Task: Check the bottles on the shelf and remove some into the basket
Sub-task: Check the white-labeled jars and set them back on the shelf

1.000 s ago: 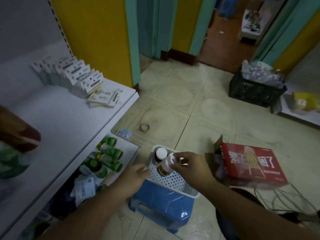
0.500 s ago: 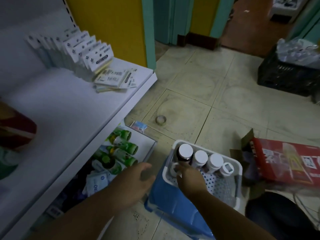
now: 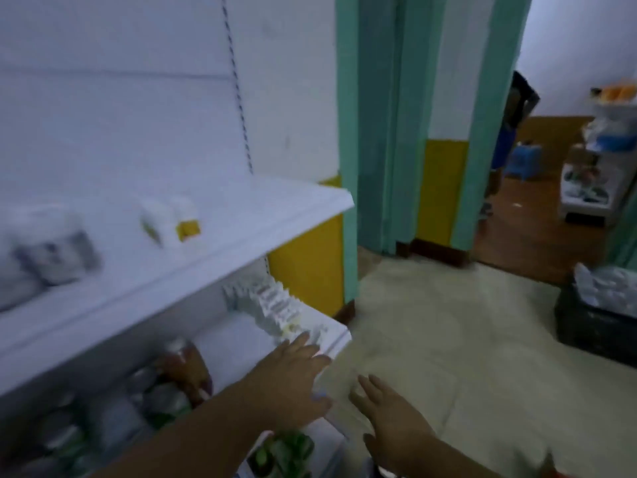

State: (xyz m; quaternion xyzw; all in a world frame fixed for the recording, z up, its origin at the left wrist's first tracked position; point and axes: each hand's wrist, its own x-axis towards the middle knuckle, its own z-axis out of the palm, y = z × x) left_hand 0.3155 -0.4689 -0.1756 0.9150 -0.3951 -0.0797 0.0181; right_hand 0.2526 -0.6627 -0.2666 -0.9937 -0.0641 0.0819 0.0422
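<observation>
We hold both hands empty with fingers spread, our left hand [image 3: 296, 377] by the shelf [image 3: 234, 339] edge and our right hand [image 3: 389, 415] beside it. The bottles [image 3: 186, 370] stand left of our left hand, and blur hides which way they point.

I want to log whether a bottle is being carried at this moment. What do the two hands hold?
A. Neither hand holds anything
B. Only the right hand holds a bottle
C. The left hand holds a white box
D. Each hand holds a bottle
A: the left hand and the right hand both have their fingers spread, with nothing in them.
</observation>
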